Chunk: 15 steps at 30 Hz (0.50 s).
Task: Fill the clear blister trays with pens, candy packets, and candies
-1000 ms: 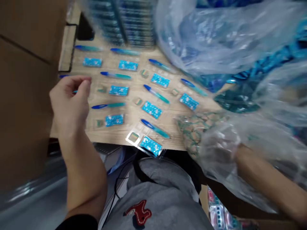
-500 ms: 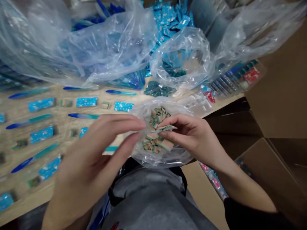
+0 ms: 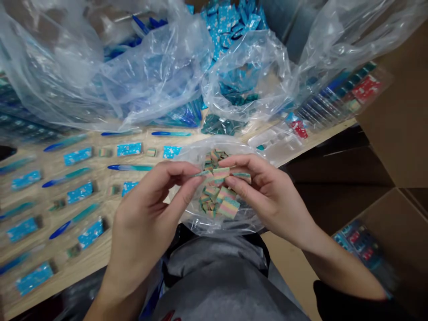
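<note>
Over a clear plastic bag [image 3: 197, 225] full of small striped pieces [image 3: 228, 203] in green, pink and yellow, both hands come close together. The thumb and forefinger of my left hand [image 3: 154, 200] pinch the edge of one striped piece [image 3: 204, 174]. My right hand [image 3: 267, 191] grips a striped piece [image 3: 241, 175] between thumb and fingers. Between the fingertips another striped piece [image 3: 220, 173] shows; whether it is held or lies in the bag I cannot tell. More striped pieces lie loose below the fingers.
Left on the table are clear trays holding blue-teal pens [image 3: 130, 167], blue printed packets [image 3: 80, 192] and small striped blocks [image 3: 151, 152]. Large plastic bags [image 3: 157, 76] stand behind. Stacked filled trays [image 3: 337, 96] sit at the right, above cardboard boxes [image 3: 394, 142].
My left hand has moved right and closed its fingertips on a striped piece. My right hand stays over the bag with a piece in its fingers. The view has shifted slightly left.
</note>
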Tool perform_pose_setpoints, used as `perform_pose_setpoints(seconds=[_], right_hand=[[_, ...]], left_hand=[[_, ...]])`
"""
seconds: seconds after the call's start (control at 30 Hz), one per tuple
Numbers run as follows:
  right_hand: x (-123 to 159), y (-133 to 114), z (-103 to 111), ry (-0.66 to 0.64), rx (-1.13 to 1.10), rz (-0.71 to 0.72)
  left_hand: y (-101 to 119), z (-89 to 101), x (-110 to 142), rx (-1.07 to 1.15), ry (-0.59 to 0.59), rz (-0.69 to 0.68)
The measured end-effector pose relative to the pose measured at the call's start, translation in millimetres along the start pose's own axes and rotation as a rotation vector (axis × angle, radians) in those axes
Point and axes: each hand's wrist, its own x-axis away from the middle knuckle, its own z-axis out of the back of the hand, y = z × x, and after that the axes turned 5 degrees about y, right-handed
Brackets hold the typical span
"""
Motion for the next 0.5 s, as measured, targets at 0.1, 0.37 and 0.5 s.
perform_pose_setpoints(seconds=[0.1, 0.37, 0.5], right_hand=[[0.5, 1.1, -3.6, -0.006, -0.069, 0.008], [0.3, 6.4, -9.2, -0.035, -0.013, 0.017], [-1.8, 7.3, -9.1, -0.006, -0.023, -0.034]], left_hand=[[0.6, 0.0, -0.9, -0.009, 0.014, 0.019], [1.3, 1.3, 0.0, 0.097, -0.163, -0.031], [-0.4, -1.1, -1.6, 0.123, -0.091, 0.005]])
